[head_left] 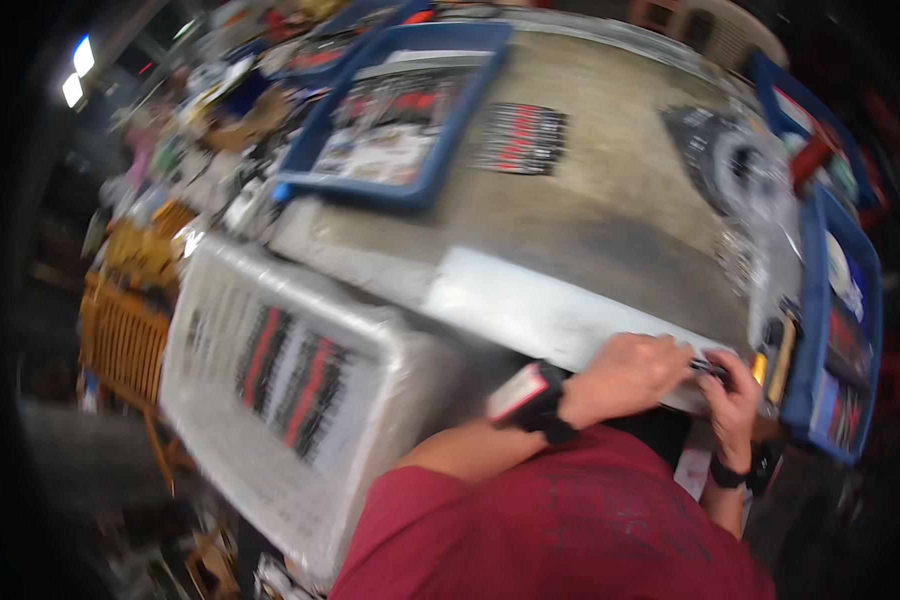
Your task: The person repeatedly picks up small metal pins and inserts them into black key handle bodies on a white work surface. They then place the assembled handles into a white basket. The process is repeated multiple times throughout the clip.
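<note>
At the table's near edge on the right, my hands meet over a small dark piece (708, 368), its kind blurred and partly covered by fingers. My right hand (735, 400) pinches it between thumb and fingers. Curled closed, my left hand (635, 370) touches its left end, and both seem to grip it. Beneath them runs a smooth whitish board (530, 305) along the table edge. Farther off on the tabletop lies a row of slim black-and-red pieces (520, 138), side by side.
A white plastic basket (370, 330) with black-and-red bundles stands at my left. A blue tray (425, 190) of similar pieces sits at the back left. Another blue tray (815, 330) is at the right edge, near a yellow-handled tool (760, 366). Plastic wrap (760, 190) lies at right.
</note>
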Motion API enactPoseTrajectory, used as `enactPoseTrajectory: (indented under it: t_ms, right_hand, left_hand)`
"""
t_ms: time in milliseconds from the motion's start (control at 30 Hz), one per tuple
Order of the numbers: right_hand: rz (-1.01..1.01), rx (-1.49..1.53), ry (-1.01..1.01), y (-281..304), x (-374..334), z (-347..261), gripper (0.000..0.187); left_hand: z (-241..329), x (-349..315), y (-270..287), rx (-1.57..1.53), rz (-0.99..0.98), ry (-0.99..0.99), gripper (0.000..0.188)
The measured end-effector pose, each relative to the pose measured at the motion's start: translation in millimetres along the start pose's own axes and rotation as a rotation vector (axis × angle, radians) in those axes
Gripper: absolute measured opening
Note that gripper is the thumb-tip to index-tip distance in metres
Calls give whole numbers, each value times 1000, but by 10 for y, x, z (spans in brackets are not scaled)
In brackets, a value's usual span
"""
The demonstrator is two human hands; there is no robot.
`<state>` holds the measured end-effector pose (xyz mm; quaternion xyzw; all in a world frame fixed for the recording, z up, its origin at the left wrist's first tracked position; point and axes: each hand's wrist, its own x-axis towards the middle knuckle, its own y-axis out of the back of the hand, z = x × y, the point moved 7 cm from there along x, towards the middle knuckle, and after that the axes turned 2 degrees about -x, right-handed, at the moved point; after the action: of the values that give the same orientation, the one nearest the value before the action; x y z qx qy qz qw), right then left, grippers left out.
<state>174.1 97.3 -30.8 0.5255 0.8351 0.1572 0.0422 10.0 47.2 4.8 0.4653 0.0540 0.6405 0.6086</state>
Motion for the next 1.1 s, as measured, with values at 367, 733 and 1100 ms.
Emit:
enactPoseTrajectory:
  t_ms: [367,733,1100]
  right_hand:
    - [-23,-300,268,-63,82,-487,21]
    - [-8,-274,439,-67,66,-439,17]
    - [-12,-329,464,17,75,-488,15]
  left_hand:
    - [83,102,38,1,-120,-5,18]
    - [98,107,24,14,-194,25,19]
    - [79,117,62,-6,-152,39,16]
